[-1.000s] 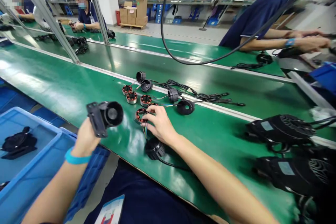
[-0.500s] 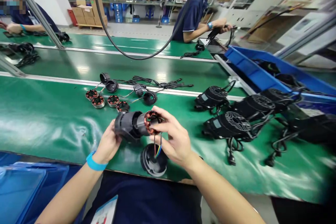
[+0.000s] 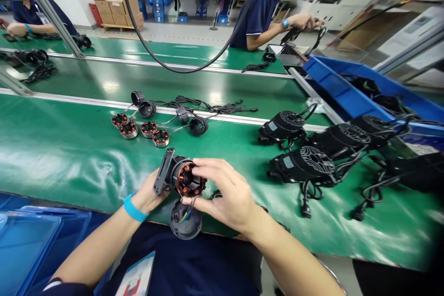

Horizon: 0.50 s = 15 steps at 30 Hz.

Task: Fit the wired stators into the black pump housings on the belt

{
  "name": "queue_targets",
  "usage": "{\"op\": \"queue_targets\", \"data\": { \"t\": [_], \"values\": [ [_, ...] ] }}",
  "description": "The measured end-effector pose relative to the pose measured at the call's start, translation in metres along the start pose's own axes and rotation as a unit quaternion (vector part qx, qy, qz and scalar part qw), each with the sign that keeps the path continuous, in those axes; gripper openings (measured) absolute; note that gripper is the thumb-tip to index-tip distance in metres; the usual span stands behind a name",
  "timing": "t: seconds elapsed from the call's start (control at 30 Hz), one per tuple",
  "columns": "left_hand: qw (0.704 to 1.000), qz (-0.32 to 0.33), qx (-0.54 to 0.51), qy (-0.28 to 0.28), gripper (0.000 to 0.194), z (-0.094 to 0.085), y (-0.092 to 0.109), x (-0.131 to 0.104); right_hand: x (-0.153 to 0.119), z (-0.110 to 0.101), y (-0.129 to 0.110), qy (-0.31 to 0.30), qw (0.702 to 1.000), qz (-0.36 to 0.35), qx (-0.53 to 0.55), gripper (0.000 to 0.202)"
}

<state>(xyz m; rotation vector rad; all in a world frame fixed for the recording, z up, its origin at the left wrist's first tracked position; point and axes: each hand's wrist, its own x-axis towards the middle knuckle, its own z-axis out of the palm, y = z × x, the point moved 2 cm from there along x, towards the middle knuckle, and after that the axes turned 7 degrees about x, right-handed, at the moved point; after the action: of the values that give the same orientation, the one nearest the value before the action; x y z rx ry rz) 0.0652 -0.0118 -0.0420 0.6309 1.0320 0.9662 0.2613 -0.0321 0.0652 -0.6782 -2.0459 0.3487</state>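
My left hand (image 3: 151, 193) grips a black plastic motor housing (image 3: 169, 170) from its left side. At the open end of the housing sits a copper-wound stator (image 3: 190, 180), at least partly inside it. My right hand (image 3: 225, 192) has its fingers over the stator's top edge and the thumb below, closed on it. Coloured wires run down from the stator to a round black end cap (image 3: 186, 220), which hangs below near the table's front edge. How deep the stator sits in the housing I cannot tell.
Several stators (image 3: 148, 128) wired to black caps (image 3: 198, 126) lie ahead on the green table (image 3: 69, 148). Assembled black motors (image 3: 301, 164) with cords stand to the right, before a blue bin (image 3: 333, 74). A black cable (image 3: 166, 70) loops overhead. Co-workers (image 3: 258, 14) work beyond.
The stator has gone from in front of the housing's mouth to mostly within it. The housing has turned so its open end faces me more, and the hanging cap has shifted left.
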Motion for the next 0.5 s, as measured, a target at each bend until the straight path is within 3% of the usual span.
{"op": "queue_targets", "data": {
  "t": [0.07,0.13,0.33,0.5],
  "values": [
    [1.000,-0.007,-0.002,0.000,0.033,0.001,-0.005,0.001,-0.002,0.003,0.001,0.036,0.999,0.025,-0.012,0.066],
    [1.000,-0.019,0.001,-0.009,0.031,0.003,-0.011,0.003,-0.005,0.007,0.003,0.051,0.998,0.035,-0.028,0.070],
    [0.998,-0.048,0.010,-0.040,0.024,0.007,-0.020,0.008,-0.020,0.008,0.020,0.003,0.996,0.050,0.072,0.065],
    [0.997,-0.062,0.013,-0.050,0.027,0.015,-0.020,0.013,-0.034,0.023,0.028,-0.002,0.998,0.065,0.020,0.086]
  ]
}}
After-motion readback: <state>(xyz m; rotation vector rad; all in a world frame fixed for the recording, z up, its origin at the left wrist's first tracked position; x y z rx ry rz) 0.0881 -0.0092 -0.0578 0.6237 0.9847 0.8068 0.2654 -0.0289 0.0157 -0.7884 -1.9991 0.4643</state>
